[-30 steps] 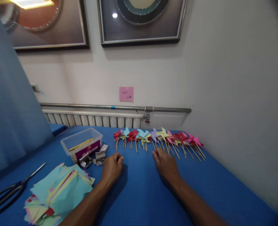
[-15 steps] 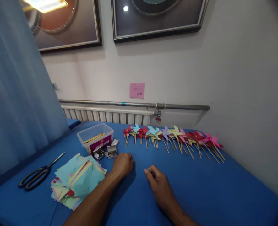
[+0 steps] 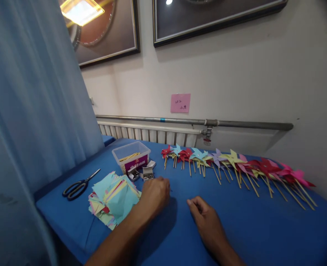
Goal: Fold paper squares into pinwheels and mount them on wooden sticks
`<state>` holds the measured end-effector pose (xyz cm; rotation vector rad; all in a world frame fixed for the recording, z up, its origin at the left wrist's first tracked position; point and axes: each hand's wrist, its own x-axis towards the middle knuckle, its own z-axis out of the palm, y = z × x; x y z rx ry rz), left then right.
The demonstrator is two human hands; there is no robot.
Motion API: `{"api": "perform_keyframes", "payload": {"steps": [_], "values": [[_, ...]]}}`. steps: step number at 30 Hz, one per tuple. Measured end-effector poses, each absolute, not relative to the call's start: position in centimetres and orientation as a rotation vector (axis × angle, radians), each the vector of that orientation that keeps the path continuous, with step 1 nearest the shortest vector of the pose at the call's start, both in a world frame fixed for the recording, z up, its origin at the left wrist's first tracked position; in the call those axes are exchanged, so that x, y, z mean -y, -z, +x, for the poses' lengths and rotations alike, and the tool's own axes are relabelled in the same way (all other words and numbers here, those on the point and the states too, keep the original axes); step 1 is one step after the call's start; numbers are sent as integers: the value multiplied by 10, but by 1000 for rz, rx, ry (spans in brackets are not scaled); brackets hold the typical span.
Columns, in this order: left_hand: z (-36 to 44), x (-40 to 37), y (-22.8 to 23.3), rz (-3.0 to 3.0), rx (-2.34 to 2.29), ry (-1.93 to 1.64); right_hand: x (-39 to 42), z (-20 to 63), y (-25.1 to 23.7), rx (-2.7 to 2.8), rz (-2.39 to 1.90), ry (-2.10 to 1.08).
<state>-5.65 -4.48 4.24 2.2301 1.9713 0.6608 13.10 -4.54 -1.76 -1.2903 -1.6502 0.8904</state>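
Note:
My left hand [image 3: 155, 194] is just above the blue cover, close to the small open boxes of metal pins [image 3: 148, 173]. Its fingers are curled down and closed; what they hold, if anything, is hidden. A small dark speck shows beside its fingertips. My right hand [image 3: 207, 218] rests on the cover further right, fingers curled and thumb against the index finger, with nothing visible in it. Left of my left forearm lies a loose pile of coloured paper squares [image 3: 121, 201]. Several paper pinwheels [image 3: 232, 159] on wooden sticks lie in a row along the back.
Black-handled scissors [image 3: 81, 184] lie at the left. A clear plastic tub [image 3: 139, 147] with wooden sticks stands behind the pin boxes. A blue curtain [image 3: 55, 92] hangs at the left. Along the wall run a radiator [image 3: 141, 132] and a metal pipe [image 3: 246, 124].
The view has swung left, so everything sits further right in it. My left hand has lifted slightly off the cover, its shadow now apart from it. My right hand looks much the same.

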Motion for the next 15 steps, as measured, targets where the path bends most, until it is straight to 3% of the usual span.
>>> {"api": "perform_keyframes", "payload": {"steps": [8, 15], "values": [[-153, 114, -22, 2187, -2707, -683, 45, 131, 17, 1679, -1324, -909], [-170, 120, -6, 2097, -2783, -599, 45, 131, 16, 1674, -1334, -895]]}}
